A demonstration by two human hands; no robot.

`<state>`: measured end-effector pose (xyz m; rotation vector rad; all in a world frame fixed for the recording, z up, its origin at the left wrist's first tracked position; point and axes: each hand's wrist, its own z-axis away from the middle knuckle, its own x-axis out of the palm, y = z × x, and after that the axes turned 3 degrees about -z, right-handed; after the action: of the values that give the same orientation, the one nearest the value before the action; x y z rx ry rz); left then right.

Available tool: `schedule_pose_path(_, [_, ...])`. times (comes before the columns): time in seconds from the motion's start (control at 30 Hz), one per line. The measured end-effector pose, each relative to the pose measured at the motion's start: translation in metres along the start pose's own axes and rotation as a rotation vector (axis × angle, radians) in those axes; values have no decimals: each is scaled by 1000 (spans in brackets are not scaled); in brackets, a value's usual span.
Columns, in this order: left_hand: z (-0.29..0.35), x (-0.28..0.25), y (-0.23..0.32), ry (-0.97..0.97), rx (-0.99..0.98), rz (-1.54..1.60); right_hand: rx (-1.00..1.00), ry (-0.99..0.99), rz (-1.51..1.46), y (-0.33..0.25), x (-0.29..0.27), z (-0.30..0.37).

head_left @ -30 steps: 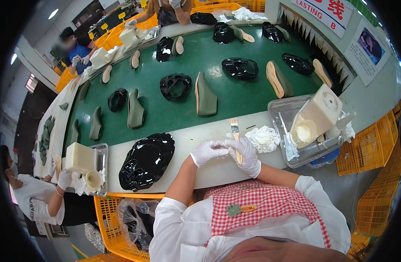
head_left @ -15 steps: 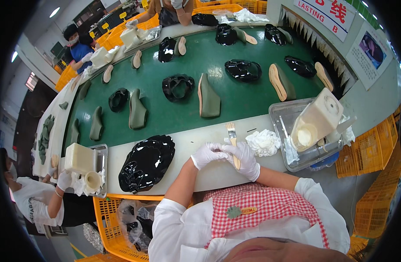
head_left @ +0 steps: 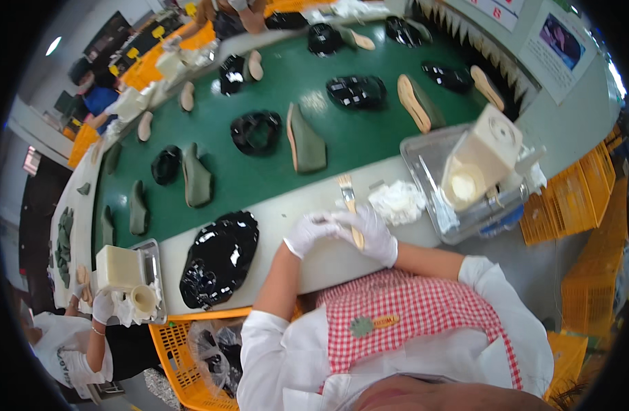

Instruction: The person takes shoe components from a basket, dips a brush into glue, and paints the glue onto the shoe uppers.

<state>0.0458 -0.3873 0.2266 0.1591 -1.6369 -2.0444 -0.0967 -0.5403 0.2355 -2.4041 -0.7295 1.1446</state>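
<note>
My right hand (head_left: 373,237), in a white glove, holds a flat paint brush (head_left: 348,195) with a pale wooden handle. Its bristles point away from me, above the white ledge. My left hand (head_left: 306,235), gloved too, meets the right one at the fingertips. Its fingers reach out loosely, apart from the thumb, and I see nothing held in them. Left of my hands lies a pile of glossy black shoe uppers (head_left: 222,257). Just right of the brush is a crumpled white cloth (head_left: 398,203).
A clear plastic tray (head_left: 424,179) at right carries a tilted cream container (head_left: 489,147). Across the green conveyor belt (head_left: 259,179) stand green wedge soles (head_left: 305,142) and black uppers (head_left: 256,132). A co-worker's gloved hand (head_left: 103,307) is at left; a yellow crate (head_left: 181,356) stands below the ledge.
The whole view has shifted and tilted slightly, so the belt and its shoe parts sit further left and higher at the right. My hands keep their pose with the brush.
</note>
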Motion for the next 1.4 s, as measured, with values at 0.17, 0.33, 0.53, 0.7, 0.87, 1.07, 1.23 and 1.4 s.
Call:
schedule_pose_path(0.17, [-4,-21,10,71,98,114,-43,80,-15,4,0,-8])
schedule_pose_path(0.33, [-6,-21,14,132,87,12,-61,81,-20,7,2,-10])
schedule_pose_path(0.53, [0,-6,13,-6,-33,-89,-15,83,20,6,4,-2])
schedule_pose_path(0.7, [0,-5,10,-45,-53,-68,-35,109,7,7,5,0])
schedule_pose_path(0.87, [5,5,16,1,-48,-84,4,68,-2,5,4,0])
schedule_pose_path(1.07, [1,12,15,98,-66,-113,-43,75,-33,6,4,-5])
schedule_pose_path(1.23, [-4,16,9,173,-64,-12,-30,44,-3,4,4,-6])
schedule_pose_path(1.4, [-1,17,14,180,-74,-65,-30,35,-13,4,3,-6])
